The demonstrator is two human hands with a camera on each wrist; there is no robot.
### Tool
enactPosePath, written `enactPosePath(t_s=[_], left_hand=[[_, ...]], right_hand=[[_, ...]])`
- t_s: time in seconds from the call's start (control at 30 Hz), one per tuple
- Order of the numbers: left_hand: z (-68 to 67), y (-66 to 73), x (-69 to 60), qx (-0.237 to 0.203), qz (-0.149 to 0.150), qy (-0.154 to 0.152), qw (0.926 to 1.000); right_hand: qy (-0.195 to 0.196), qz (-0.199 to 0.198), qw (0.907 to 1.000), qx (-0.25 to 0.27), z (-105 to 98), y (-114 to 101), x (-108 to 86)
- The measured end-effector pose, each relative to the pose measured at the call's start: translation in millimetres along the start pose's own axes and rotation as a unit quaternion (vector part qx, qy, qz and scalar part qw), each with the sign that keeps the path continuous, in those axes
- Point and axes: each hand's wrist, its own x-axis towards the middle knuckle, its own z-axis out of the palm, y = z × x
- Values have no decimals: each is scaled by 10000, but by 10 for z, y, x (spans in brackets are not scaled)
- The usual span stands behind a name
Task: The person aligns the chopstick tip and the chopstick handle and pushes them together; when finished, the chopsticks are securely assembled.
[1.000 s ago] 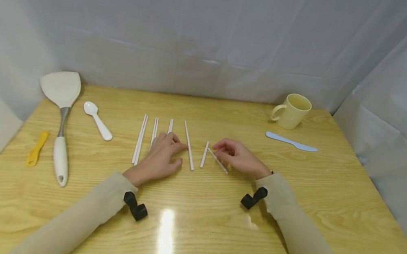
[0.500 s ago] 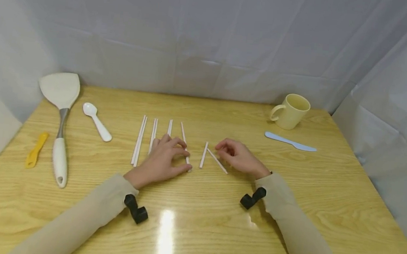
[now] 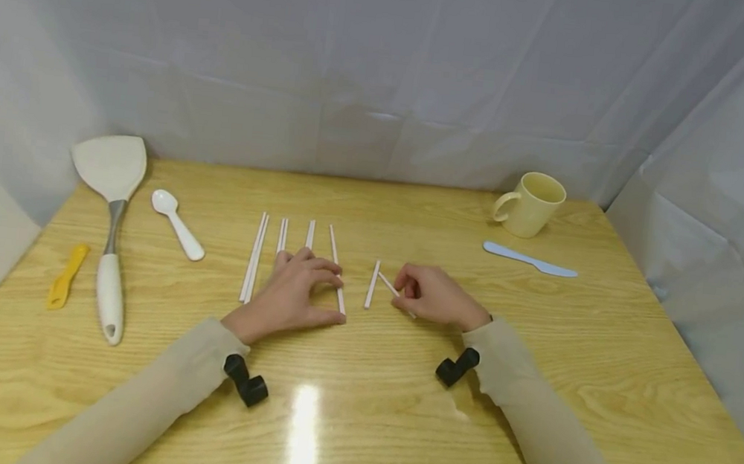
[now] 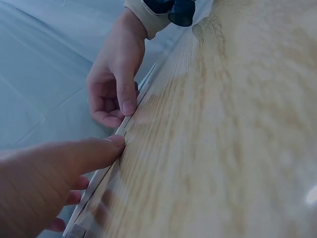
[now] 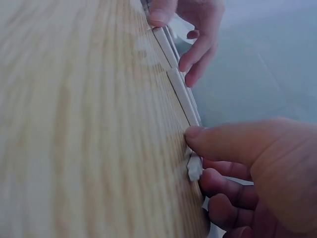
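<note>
Thin white sticks lie in a row mid-table. My left hand [image 3: 292, 291] reaches over several of them. Its spread fingers and thumb lie at a single long stick [image 3: 334, 243], the thumb by its near end. A shorter stick [image 3: 372, 286] lies apart between my hands. Beside it, my right hand [image 3: 440, 297] pinches a slanted short stick [image 3: 388, 284] with thumb and curled fingers. In the right wrist view, a ragged white end [image 5: 194, 168] shows beside the thumb. Left of these lie a pair of long sticks [image 3: 253, 258] and more sticks [image 3: 283, 232], partly covered by my left hand.
Far left lie a white-and-grey spatula [image 3: 114, 237], a white spoon [image 3: 177, 224] and a small yellow utensil [image 3: 68, 277]. A yellow mug [image 3: 534, 206] stands at the back right, with a light blue knife [image 3: 531, 260] in front. Curtains hang behind the wooden table [image 3: 381, 412].
The single long stick has shifted slightly left, and my left thumb has moved down to its near end. My right hand has lowered and closed in on the slanted short stick.
</note>
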Motion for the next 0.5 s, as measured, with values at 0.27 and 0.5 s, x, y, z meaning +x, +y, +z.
enactPosePath(t_s=[0.27, 0.5], left_hand=[[-3, -12, 3, 49, 38, -88, 9999], [-53, 4, -5, -208, -80, -254, 9994]], right_hand=[[73, 284, 9992, -285, -34, -40, -12], [220, 492, 9970, -552, -61, -19, -21]])
